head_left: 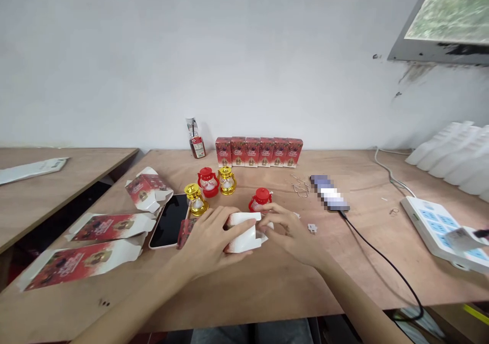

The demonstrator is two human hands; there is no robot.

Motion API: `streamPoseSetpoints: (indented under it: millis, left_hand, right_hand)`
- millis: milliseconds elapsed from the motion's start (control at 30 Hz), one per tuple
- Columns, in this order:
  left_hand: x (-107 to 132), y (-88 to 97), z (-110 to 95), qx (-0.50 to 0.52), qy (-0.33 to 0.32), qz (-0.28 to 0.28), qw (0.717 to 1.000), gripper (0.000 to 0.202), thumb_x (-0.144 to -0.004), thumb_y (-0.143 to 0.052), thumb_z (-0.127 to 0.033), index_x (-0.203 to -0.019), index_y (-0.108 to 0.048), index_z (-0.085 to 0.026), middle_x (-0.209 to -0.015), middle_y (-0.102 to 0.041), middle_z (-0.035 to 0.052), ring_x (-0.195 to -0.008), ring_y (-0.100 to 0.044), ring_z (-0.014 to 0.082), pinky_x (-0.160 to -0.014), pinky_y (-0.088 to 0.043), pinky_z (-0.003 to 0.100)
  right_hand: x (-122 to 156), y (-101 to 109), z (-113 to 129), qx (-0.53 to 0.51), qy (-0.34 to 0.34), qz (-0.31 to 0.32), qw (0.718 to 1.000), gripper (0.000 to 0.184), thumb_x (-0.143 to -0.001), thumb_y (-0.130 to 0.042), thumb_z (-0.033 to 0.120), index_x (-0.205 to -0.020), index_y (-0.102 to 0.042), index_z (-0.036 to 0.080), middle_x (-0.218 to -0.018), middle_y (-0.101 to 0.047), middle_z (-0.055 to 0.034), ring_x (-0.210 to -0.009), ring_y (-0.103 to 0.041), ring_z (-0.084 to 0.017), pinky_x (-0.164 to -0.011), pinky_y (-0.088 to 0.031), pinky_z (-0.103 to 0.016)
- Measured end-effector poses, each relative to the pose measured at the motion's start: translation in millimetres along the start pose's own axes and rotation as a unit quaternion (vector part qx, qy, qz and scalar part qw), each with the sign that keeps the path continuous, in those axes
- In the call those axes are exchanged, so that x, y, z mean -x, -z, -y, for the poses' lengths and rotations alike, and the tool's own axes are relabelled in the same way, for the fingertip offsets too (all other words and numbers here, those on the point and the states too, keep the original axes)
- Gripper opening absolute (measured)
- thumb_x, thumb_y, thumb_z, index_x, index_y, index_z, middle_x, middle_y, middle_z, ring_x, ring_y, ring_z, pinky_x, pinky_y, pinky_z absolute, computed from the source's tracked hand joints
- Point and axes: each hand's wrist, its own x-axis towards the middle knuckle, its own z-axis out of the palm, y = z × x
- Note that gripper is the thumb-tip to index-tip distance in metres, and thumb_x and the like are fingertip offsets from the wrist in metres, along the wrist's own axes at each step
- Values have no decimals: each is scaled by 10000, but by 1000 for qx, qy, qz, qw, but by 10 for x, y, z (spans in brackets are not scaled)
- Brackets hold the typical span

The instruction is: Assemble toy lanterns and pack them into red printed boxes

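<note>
My left hand (219,234) is wrapped round a small red-and-white carton (242,234), whose end with white flaps points right. At that end, the bent fingers of my right hand (282,229) pinch the flaps; the fingertips are partly hidden. A red mini lantern (262,197) stands just behind the carton. To the left are another red lantern (208,182) and two gold lanterns, one at the back (227,181) and one nearer (196,199). A red printed piece (185,232) lies partly under my left hand.
Several closed red boxes (259,152) stand in a row near the wall, beside a bottle (196,140). Unfilled cartons (103,227) and a black-screened phone (170,221) lie left. Rightward are wire pieces (300,187), a cabled phone (328,192) and a power strip (439,227).
</note>
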Motion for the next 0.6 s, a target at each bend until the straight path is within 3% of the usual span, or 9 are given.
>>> streamPoseSetpoints:
  millis: [100,233,300,400,500,600]
  left_hand:
    - [31,-32,37,-11,-1,-12,1000,430,-792,-587,-438,-1188,-553,-274,-1040,-591,87,-871,-567,204,-713,-420,305]
    - [114,-48,95,5,7,-22,1000,428,-774,-609,-420,-1145,-561,-212,-1042,-586,107,-888,-578,220,-721,-443,318]
    - [157,-67,110,20,8,-29,999,446,-762,-620,-470,-1107,-561,-194,-1047,-581,118,-894,-581,229,-727,-453,329]
    - [194,-105,103,55,32,-46,997,438,-766,-607,-507,-1076,-551,-202,-1079,-569,120,-929,-577,236,-759,-464,345]
    - [172,-121,62,98,70,-62,991,372,-793,-593,-398,-1108,-515,-217,-1135,-552,115,-994,-564,233,-803,-472,343]
    - [102,-112,-2,139,104,-92,980,492,-786,-575,-301,-1244,-419,-210,-1110,-556,105,-1003,-557,223,-816,-479,340]
  right_hand:
    - [-20,-37,-7,4,-12,-20,1000,100,-795,-592,164,-850,-652,221,-1050,-609,-49,-1018,-587,-191,-899,-459,-360]
    - [31,-66,-93,-89,-61,33,994,562,-701,-733,257,-1214,-506,274,-1168,-584,-63,-975,-612,-194,-831,-521,-373]
    - [59,-100,-114,-123,-90,48,987,658,-680,-753,276,-1266,-452,278,-1175,-582,-67,-919,-632,-184,-807,-535,-372]
    - [77,-188,-74,-170,-95,24,981,480,-753,-681,259,-1197,-498,267,-1076,-626,-43,-896,-634,-165,-803,-532,-340]
    - [73,-285,7,-232,-81,-31,969,312,-816,-600,263,-1118,-524,267,-1051,-630,-26,-900,-623,-145,-770,-525,-289]
    - [61,-360,50,-268,-67,-107,955,197,-848,-557,296,-1042,-543,266,-1078,-616,-21,-905,-614,-134,-714,-516,-245]
